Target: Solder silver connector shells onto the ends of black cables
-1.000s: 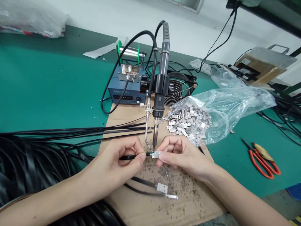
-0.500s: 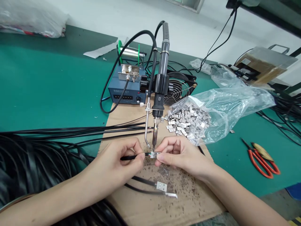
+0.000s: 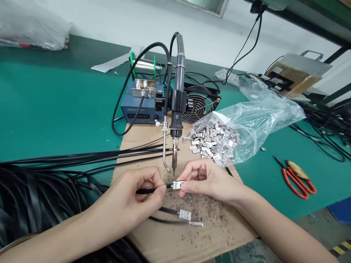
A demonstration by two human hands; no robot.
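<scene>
Pinched in my left hand (image 3: 145,197) is a black cable (image 3: 146,190), its coloured wire ends showing just past the fingertips. My right hand (image 3: 204,182) is closed on a small metal USB connector (image 3: 178,185), which meets those wires. Just above the connector, a little apart from it, is the tip of a mounted soldering iron (image 3: 174,153). A thin metal feed tube (image 3: 164,149) runs down beside the iron. Below my hands, a cable with a USB plug (image 3: 185,214) and another with a bright metal end (image 3: 196,224) lie on the cardboard (image 3: 192,244).
A plastic bag of loose USB connectors (image 3: 214,140) lies behind my right hand. Red-handled pliers (image 3: 297,180) rest at the right. A blue soldering station (image 3: 139,113), solder spool (image 3: 144,65) and fan (image 3: 201,106) stand behind. Black cables (image 3: 41,197) pile up at the left.
The connector and cable have come down slightly, away from the iron's tip, with both hands still gripping them. The whole view has shifted a little.
</scene>
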